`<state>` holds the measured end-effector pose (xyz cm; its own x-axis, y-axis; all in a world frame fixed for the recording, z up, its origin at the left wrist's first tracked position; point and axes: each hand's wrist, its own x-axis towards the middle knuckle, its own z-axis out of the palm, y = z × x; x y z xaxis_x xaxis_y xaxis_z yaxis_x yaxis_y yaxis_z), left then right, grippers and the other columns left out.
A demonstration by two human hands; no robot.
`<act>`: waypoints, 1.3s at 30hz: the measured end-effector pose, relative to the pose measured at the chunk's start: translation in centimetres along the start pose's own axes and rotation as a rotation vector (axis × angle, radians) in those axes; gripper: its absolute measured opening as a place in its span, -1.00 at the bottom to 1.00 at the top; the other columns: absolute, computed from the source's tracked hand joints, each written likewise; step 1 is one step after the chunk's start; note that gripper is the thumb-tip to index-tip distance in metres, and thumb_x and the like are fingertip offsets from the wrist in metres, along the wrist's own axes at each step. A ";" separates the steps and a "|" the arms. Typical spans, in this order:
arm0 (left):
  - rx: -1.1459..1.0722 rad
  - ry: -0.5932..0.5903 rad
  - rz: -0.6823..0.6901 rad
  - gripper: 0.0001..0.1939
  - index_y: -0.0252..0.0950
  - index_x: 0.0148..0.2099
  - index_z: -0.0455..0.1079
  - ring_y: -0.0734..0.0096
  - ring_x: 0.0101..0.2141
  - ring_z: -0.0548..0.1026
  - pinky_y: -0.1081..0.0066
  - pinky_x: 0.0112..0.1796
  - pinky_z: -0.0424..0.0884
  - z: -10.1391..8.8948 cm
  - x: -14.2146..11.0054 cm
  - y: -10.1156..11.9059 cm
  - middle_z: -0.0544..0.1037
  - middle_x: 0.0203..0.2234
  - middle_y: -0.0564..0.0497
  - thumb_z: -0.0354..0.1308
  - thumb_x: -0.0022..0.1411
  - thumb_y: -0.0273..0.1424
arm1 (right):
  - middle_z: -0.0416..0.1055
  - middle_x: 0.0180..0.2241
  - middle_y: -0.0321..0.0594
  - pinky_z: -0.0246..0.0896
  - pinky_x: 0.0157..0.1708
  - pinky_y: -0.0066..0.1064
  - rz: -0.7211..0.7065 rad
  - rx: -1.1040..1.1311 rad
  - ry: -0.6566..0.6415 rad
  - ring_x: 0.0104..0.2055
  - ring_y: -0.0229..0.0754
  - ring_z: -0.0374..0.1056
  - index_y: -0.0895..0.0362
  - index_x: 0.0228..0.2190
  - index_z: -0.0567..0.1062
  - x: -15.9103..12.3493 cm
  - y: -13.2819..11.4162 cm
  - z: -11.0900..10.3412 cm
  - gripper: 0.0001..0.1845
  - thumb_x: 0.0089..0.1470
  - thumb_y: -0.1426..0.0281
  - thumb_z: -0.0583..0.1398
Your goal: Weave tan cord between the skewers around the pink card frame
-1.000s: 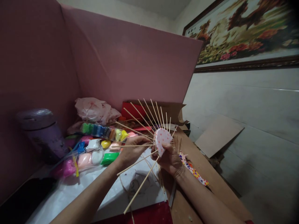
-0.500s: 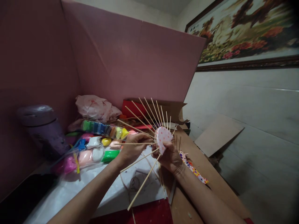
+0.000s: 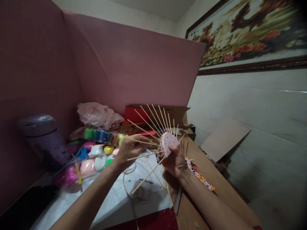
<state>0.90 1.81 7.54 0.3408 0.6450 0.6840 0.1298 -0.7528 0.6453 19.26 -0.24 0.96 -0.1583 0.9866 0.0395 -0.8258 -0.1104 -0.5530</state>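
1. At the center, above the table (image 3: 217, 179): one disc (image 3: 168, 140), white with red dots, dotted face turned toward the wearer and tilted.
2. Right hand (image 3: 176, 163): clasping the disc, thumb on its dotted face, fingers behind.
3. Left hand (image 3: 130, 150): closed in a pinch among the left-hand sticks; what lies between its fingertips cannot be told.
4. Thin pale sticks (image 3: 148, 174), fanned from the disc's edge, each long axis running outward: several upward and up-left, one nearly level to the left, one down-left toward the wearer.
5. Beneath: white sheet (image 3: 112, 198), with a slender cord (image 3: 131, 201) curving across it.
6. Right of the right hand: floral strip (image 3: 200, 177), slanting down to the right on the table.
7. Left: colored packets (image 3: 96, 150), clustered; beyond them, a crumpled pink bundle (image 3: 97, 115); farther left, a purple bottle (image 3: 45, 140), lidded, upright but leaning in view.
8. Behind the sticks: red card (image 3: 135, 114).
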 end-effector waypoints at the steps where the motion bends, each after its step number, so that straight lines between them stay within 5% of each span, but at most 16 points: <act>1: 0.050 0.001 0.016 -0.90 -0.35 -0.40 0.46 0.46 -0.50 0.45 0.50 -0.47 0.33 -0.4 0.1 0.0 0.53 -0.52 -0.04 0.14 0.04 -0.45 | 0.47 -0.50 -0.29 0.30 -0.48 -0.38 -0.013 0.002 0.008 -0.50 -0.23 0.37 0.14 -0.29 0.40 0.1 0.0 -0.1 -0.72 -0.16 0.44 0.19; 6: 0.374 -0.015 0.221 -0.89 -0.29 -0.40 0.48 0.44 -0.48 0.40 0.44 -0.44 0.31 -2.5 1.0 0.2 0.51 -0.54 -0.01 0.12 0.06 -0.44 | 0.46 -0.54 -0.31 0.28 -0.56 -0.43 -0.052 0.007 0.075 -0.53 -0.24 0.36 0.13 -0.40 0.42 0.4 -0.1 -0.2 -0.82 -0.18 0.44 0.19; 11: 0.386 0.049 0.326 -0.93 -0.26 -0.43 0.49 0.43 -0.47 0.34 0.43 -0.41 0.31 -3.9 1.6 1.1 0.50 -0.59 0.02 0.16 0.02 -0.46 | 0.47 -0.55 -0.27 0.24 -0.63 -0.47 -0.067 0.008 0.095 -0.57 -0.25 0.35 0.17 -0.40 0.42 0.6 -0.2 -0.2 -0.81 -0.19 0.43 0.20; 20: -0.303 0.111 -0.102 -0.87 -0.28 -0.37 0.50 0.43 -0.42 0.48 0.45 -0.38 0.41 -4.6 1.3 2.1 0.54 -0.46 -0.01 0.20 -0.05 -0.51 | 0.48 -0.52 -0.27 0.30 -0.58 -0.44 -0.064 0.007 0.119 -0.51 -0.23 0.38 0.16 -0.34 0.43 0.4 -0.1 -0.2 -0.72 -0.23 0.50 0.20; 29: -0.305 0.153 -0.088 -0.87 -0.28 -0.42 0.52 0.54 -0.49 0.47 0.59 -0.46 0.40 -5.1 1.4 3.6 0.54 -0.53 0.04 0.21 -0.07 -0.57 | 0.46 -0.59 -0.26 0.20 -0.68 -0.48 -0.077 -0.025 0.169 -0.60 -0.26 0.34 0.19 -0.48 0.41 0.8 -0.2 -0.2 -0.88 -0.22 0.47 0.20; 39: -0.610 0.076 -0.301 -0.86 -0.35 -0.38 0.47 0.51 -0.57 0.44 0.55 -0.57 0.33 -5.1 1.3 4.1 0.54 -0.57 -0.04 0.14 -0.05 -0.57 | 0.45 -0.59 -0.32 0.24 -0.64 -0.47 -0.149 0.015 0.140 -0.61 -0.29 0.33 0.16 -0.48 0.38 0.7 -0.2 0.2 -0.85 -0.24 0.50 0.22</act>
<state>-2.84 0.18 12.82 0.3027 0.8387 0.4527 -0.3467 -0.3456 0.8720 19.25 0.44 1.23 0.0416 0.9991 0.0035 -0.8426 0.0370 -0.5373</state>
